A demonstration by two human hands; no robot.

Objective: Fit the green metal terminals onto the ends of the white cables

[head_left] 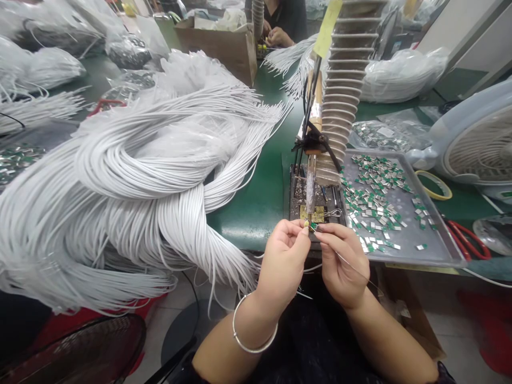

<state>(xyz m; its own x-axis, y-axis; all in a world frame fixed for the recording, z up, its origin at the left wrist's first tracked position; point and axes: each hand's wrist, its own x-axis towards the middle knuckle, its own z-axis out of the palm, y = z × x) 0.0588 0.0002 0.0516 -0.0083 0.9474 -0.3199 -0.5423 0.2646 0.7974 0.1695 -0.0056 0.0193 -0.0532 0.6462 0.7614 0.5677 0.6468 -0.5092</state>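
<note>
My left hand (285,258) and my right hand (344,264) meet below the tip of an upright soldering iron (311,178). Between their fingertips is a small green circuit board (314,226); my left thumb and forefinger are pinched at its left side, partly hiding what they grip. A thin wire (347,261) runs through my closed right fingers and trails down past the wrist. The iron is clamped in a black stand over a dark work plate (296,200) with a yellow pad (314,214). Fingers cover the exact contact at the iron tip.
Bundles of white cables (160,176) cover the left of the green table (240,226). On the right, a grey tray (404,213) holds many small boards, near red-handled pliers (468,240), a tape roll (434,185) and a fan (480,138). A ribbed hose (346,80) hangs behind the iron. A co-worker's hands (278,37) show across the table.
</note>
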